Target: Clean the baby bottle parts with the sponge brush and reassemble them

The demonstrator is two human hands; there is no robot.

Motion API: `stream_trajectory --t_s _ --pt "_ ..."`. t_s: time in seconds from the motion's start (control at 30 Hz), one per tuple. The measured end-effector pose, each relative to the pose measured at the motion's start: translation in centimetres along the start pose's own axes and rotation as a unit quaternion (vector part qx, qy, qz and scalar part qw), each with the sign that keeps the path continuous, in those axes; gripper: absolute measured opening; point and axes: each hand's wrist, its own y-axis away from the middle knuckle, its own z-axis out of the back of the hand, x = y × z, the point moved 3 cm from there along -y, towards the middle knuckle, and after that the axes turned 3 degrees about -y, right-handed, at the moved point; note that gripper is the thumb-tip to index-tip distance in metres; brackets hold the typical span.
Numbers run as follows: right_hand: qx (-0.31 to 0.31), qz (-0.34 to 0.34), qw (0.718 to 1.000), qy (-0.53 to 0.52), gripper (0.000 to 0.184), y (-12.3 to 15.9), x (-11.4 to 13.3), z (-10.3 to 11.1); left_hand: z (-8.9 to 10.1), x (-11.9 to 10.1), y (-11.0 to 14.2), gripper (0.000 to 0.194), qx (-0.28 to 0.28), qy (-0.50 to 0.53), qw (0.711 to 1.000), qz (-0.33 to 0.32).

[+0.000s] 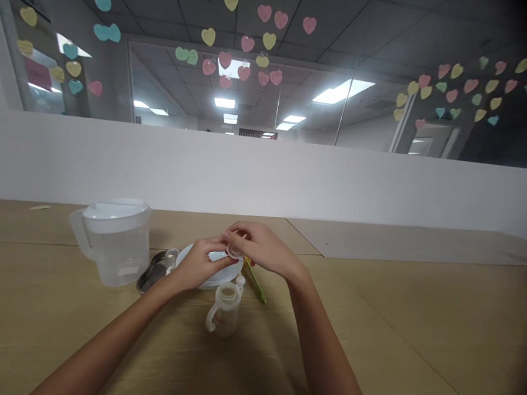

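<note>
Left hand [200, 263] and right hand [266, 247] both pinch a small clear cap [234, 251] over the plate's [221, 279] right edge; fingertips slipping could drop it onto the desk [385, 321].

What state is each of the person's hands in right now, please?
Left hand: thumb and fingers closed on a small clear round piece.
Right hand: fingers closed on that same piece from the other side.
</note>
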Motion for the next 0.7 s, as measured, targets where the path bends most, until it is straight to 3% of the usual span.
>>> stream_trajectory --t_s 0.13,0.37,0.47,0.53,0.6,0.7 --pt "-0.012 -0.012 0.994 0.107 0.027 0.7 0.7 -0.1 -0.2 0.3 -0.1 0.023 -0.020 0.003 1.000 0.003" --pt "-0.007 0.002 0.993 0.115 0.032 0.7 1.1 -0.3 1.0 1.2 0.5 0.026 -0.038 0.034 0.997 0.059" --pt "-0.029 0.003 0.992 0.122 0.030 0.8 1.2 -0.1 2.3 4.2 2.5 0.030 -0.073 0.029 0.990 0.121" --pt "-0.043 -0.001 0.992 0.119 0.028 0.8 1.2 0.0 3.3 7.1 4.5 0.032 -0.125 -0.005 0.979 0.162" --pt "-0.049 -0.005 0.992 0.116 0.027 0.9 1.2 0.0 4.2 10.0 6.5 0.033 -0.172 -0.103 0.962 0.186" --pt "-0.039 -0.006 0.991 0.130 0.026 0.8 1.2 -0.1 4.5 12.7 8.6 0.034 -0.166 -0.249 0.940 0.165"
